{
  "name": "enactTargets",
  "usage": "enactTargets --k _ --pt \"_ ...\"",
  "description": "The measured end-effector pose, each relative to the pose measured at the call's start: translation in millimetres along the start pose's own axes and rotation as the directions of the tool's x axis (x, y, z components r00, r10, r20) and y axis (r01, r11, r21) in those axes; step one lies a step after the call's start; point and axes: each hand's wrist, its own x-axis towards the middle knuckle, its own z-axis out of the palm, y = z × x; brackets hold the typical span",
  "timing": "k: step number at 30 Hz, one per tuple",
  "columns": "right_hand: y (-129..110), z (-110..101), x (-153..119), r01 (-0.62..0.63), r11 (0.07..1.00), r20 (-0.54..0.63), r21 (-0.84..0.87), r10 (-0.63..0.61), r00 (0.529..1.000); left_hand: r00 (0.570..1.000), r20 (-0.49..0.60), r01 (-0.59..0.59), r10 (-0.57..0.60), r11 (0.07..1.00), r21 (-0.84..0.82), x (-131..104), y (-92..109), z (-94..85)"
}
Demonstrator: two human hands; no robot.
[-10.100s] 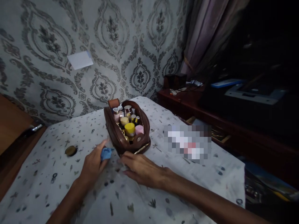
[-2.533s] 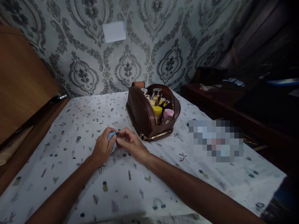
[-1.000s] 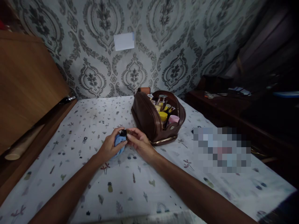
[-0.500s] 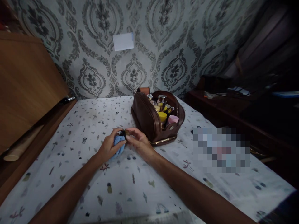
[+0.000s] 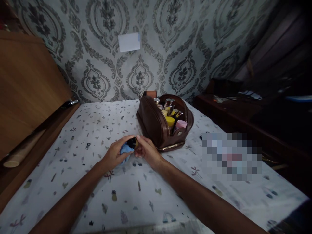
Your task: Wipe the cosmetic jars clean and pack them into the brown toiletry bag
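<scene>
My left hand [image 5: 112, 153] is closed around a bunched light-blue cloth [image 5: 125, 153], which presses against a small dark container [image 5: 132, 143] with a shiny black end. The fingers of my right hand [image 5: 149, 152] pinch the container's brownish-gold end. Its exact kind is hard to make out, since fingers and cloth cover much of it. Just beyond my right hand stands a brown leather toiletry bag [image 5: 151, 122], unzipped at the top. Inside it show a yellow-lidded jar [image 5: 170, 122], a pink-lidded jar [image 5: 181, 124], a silver-capped bottle [image 5: 169, 104] and several other cosmetics.
A white patterned cloth [image 5: 138, 208] covers the table. Wooden furniture [image 5: 29, 87] borders the left side, with a rolled tube [image 5: 21, 152] beside it. A blurred-out patch [image 5: 231, 157] lies at right. Patterned wallpaper [image 5: 138, 78] rises behind, with a white card [image 5: 129, 42] on it.
Both hands have shifted slightly, and the container has turned so that more of its black end shows. My right thumb now lies along its top. The bag has stayed put.
</scene>
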Motion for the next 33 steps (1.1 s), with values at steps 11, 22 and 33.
enactTargets --k 11,22,33 --pt "0 -1 0 -0.03 0.999 0.016 -0.021 0.03 0.999 1.0 0.012 -0.021 0.021 0.999 0.026 -1 -2 1.3" --pt "1 -1 2 -0.011 1.0 0.025 0.025 0.011 1.0 0.998 0.0 0.061 -0.061 0.998 -0.03 1 9 -1.2" --pt "2 -1 -1 -0.022 0.999 0.063 -0.023 0.023 0.998 0.969 -0.008 0.246 -0.248 0.965 -0.09 5 19 -2.8"
